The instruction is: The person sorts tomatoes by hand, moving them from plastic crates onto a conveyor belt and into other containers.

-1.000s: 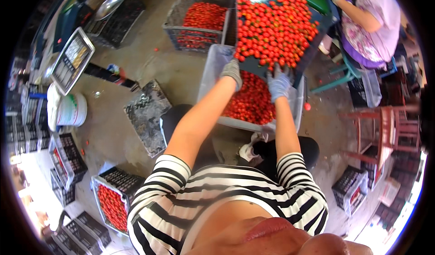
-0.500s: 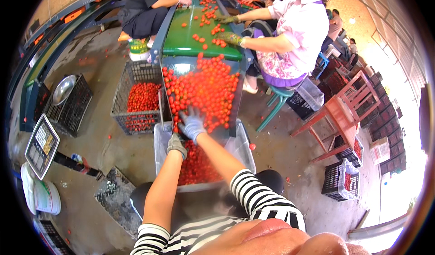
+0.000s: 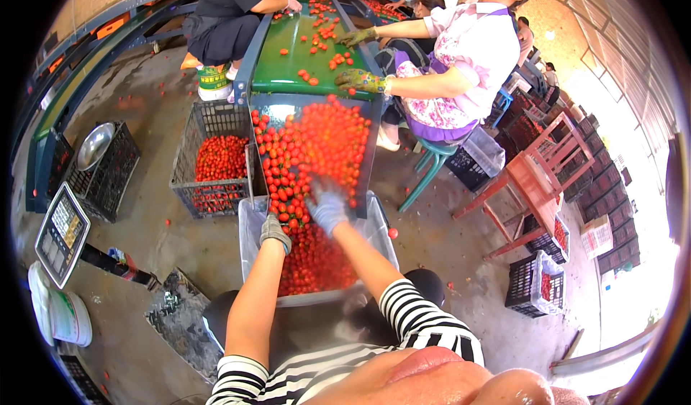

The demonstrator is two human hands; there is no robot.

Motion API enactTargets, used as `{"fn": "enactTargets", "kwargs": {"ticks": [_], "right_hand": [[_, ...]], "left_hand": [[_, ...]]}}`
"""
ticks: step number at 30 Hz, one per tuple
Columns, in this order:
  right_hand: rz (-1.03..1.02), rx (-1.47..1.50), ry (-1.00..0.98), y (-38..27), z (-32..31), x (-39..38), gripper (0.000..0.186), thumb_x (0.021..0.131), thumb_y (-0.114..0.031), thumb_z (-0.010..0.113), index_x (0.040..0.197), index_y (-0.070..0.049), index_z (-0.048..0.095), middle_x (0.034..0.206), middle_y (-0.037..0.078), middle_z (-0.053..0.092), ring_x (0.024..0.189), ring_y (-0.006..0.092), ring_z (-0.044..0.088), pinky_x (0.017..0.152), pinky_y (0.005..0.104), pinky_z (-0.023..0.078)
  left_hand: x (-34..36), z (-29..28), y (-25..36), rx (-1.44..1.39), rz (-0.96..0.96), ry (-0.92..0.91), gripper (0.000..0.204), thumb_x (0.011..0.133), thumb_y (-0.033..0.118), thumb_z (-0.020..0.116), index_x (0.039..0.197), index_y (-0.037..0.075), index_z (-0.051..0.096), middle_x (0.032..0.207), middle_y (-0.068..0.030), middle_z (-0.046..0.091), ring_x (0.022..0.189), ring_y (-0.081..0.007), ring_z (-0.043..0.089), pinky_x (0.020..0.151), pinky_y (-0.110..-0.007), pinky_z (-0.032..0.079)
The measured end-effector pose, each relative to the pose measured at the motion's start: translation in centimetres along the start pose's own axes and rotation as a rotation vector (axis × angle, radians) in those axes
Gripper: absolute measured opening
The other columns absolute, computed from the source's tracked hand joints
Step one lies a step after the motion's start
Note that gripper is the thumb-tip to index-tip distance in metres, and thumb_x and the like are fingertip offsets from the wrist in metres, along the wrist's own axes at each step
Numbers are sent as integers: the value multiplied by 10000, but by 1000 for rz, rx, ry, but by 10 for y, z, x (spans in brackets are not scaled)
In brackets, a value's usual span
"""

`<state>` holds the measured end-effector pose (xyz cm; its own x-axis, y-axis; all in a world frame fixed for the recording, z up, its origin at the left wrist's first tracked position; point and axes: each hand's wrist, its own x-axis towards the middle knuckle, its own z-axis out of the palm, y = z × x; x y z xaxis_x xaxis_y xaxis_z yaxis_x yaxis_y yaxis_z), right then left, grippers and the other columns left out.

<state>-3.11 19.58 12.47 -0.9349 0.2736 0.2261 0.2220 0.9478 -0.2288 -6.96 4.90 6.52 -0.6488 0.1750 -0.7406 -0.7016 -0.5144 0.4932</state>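
Observation:
Small red tomatoes (image 3: 288, 167) cover a sloping metal chute (image 3: 276, 106) in front of me. Those at its right are smeared by motion. Below the chute's lower end stands a crate with a pale plastic liner (image 3: 253, 221), holding many more tomatoes (image 3: 311, 262). My left hand (image 3: 276, 234), in a greyish glove, is closed at the chute's lower left corner, its fingertips partly hidden. My right hand (image 3: 328, 209), in a blue-grey glove, lies over the tomatoes at the chute's lower end. Its fingers are stretched out and a little blurred.
A green conveyor belt (image 3: 284, 74) feeds the chute, with co-workers seated on both sides. One co-worker's patterned glove (image 3: 361, 80) rests near its end. A black crate of tomatoes (image 3: 210, 188) stands left, near a scale (image 3: 63, 234). On the right are a wooden chair (image 3: 529, 178) and lined crates (image 3: 534, 284).
My right hand has moved right and down across the chute. Tomatoes have slid into the gap between my hands, toward the lined crate. My left hand stays at the corner.

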Motion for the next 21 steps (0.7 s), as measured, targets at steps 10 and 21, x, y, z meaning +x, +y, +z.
{"fn": "enactTargets", "kwargs": {"ticks": [10, 21], "right_hand": [[-168, -3, -132, -4, 32, -11, 566, 843, -476, 478, 1337, -205, 414, 1440, 135, 252, 1299, 436, 214, 1023, 607, 203], [-37, 147, 23, 12, 26, -38, 482, 831, -408, 544, 1252, -176, 506, 1359, 162, 389, 1245, 378, 341, 1019, 486, 286]], "left_hand": [[68, -47, 2, 303, 375, -213, 363, 810, 319, 554, 1136, 159, 543, 1118, -64, 579, 995, -265, 556, 802, -472, 449], [34, -36, -12, 600, 291, 33, 548, 840, 381, 523, 1270, 54, 436, 1258, -203, 484, 1142, -325, 476, 920, -358, 411]]}}
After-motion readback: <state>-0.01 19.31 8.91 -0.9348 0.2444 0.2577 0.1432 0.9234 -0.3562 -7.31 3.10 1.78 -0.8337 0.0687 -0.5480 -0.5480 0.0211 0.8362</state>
